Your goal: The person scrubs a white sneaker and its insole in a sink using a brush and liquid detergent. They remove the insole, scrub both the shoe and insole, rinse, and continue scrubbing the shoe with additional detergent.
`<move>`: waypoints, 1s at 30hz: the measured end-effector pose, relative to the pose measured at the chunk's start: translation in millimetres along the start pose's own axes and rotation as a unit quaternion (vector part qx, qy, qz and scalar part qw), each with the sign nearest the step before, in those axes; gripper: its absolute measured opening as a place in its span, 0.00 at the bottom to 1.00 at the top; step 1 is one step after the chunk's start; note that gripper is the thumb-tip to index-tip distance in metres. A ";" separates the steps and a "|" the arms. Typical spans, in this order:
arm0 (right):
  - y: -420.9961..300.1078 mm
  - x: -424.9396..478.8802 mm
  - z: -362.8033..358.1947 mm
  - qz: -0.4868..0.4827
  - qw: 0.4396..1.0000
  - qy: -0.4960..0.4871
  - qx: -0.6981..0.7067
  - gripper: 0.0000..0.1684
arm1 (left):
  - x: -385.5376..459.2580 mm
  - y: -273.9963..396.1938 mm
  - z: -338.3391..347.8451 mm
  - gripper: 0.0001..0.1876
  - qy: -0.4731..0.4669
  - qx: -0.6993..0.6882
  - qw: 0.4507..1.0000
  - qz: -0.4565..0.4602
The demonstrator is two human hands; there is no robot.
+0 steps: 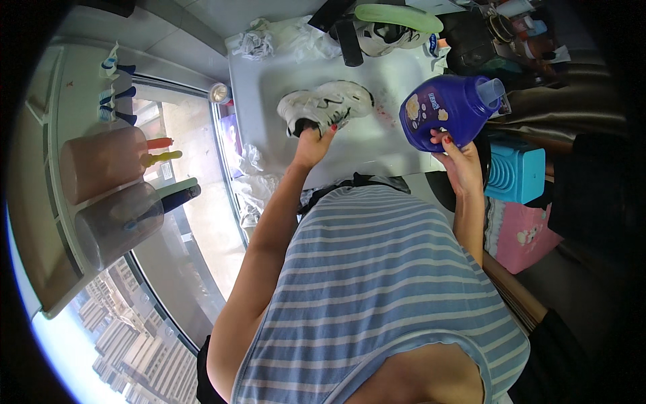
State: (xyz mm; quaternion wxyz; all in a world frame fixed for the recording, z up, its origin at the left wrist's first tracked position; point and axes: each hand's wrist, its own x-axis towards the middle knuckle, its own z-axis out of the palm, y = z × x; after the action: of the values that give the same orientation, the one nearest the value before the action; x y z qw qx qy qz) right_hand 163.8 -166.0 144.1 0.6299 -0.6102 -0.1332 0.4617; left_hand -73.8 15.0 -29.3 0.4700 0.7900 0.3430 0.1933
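My left hand (315, 144) grips a white sneaker (323, 103) at its opening, some fingers inside the shoe and hidden. The sneaker lies over a white table top (388, 156), its toe pointing right. On the right, my right hand (456, 161) holds a purple plastic detergent bottle (444, 116) by its handle. The bottle is tilted, with its clear cap (490, 92) at the upper right and a printed label on its side. Reddish marks show on the white surface between sneaker and bottle.
A second white sneaker (376, 43) sits at the back beneath a pale green brush handle (398, 17). Crumpled white plastic bags (313, 40) lie beside it. On the left, a wall rack holds cups (103, 164) and toothbrushes. At right stands a blue plastic stool (515, 169).
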 end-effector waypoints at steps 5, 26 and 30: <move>5.0 -1.6 2.2 0.010 1.000 0.010 0.000 0.11 | 8.8 -19.7 -13.6 0.17 0.081 -0.394 0.911 -0.094; 4.3 -8.6 36.8 0.044 0.997 0.018 -0.067 0.10 | 48.7 -85.3 9.1 0.25 0.169 -0.577 0.656 -0.456; 1.9 -10.2 45.2 0.010 0.992 -0.003 -0.123 0.09 | 37.8 -65.8 -1.8 0.21 0.104 -0.701 0.623 -0.332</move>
State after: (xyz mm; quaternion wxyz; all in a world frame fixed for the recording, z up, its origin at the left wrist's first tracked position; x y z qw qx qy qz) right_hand 124.4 -144.7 156.3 0.5448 -0.6833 -0.1845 0.4497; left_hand -72.5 64.7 -86.6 0.8750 0.0284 0.3889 0.2868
